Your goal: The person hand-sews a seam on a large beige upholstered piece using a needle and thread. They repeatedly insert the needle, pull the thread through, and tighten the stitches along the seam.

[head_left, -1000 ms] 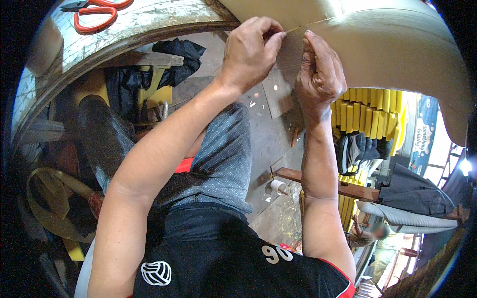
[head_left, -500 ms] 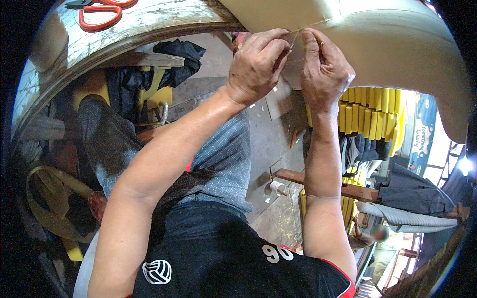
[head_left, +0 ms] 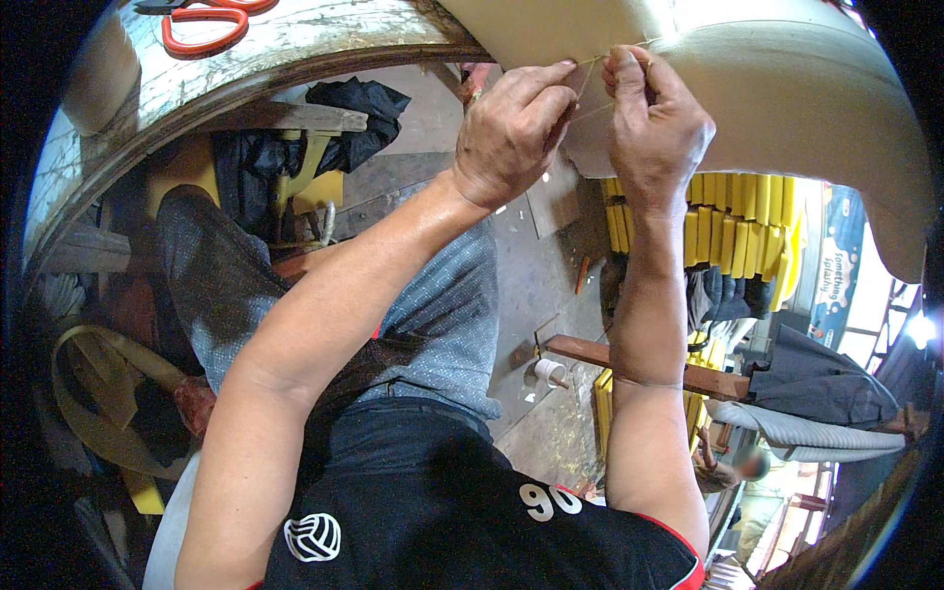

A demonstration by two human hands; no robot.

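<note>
Both my hands are raised at the front edge of a large cream, smooth sheet-like piece (head_left: 777, 118) with a bright lit patch. My left hand (head_left: 513, 133) is closed in a pinch on a thin yellowish thread (head_left: 588, 62). The thread runs across the short gap to my right hand (head_left: 657, 133), which is also closed, with thumb and forefinger pressed together on it. A second strand slants down near my left fingertips. Whether a needle is on the thread is too small to tell.
Red-handled scissors (head_left: 211, 29) lie on the worn curved tabletop (head_left: 364, 28) at far left. Below are dark cloth (head_left: 359, 103) and a white spool (head_left: 551, 372) by a wooden bar (head_left: 649, 364). Stacked yellow pieces (head_left: 737, 231) stand right; another person (head_left: 723, 472) shows at lower right.
My right hand has moved slightly right and up, away from my left hand. My left hand has barely shifted, and the thread still runs between them.
</note>
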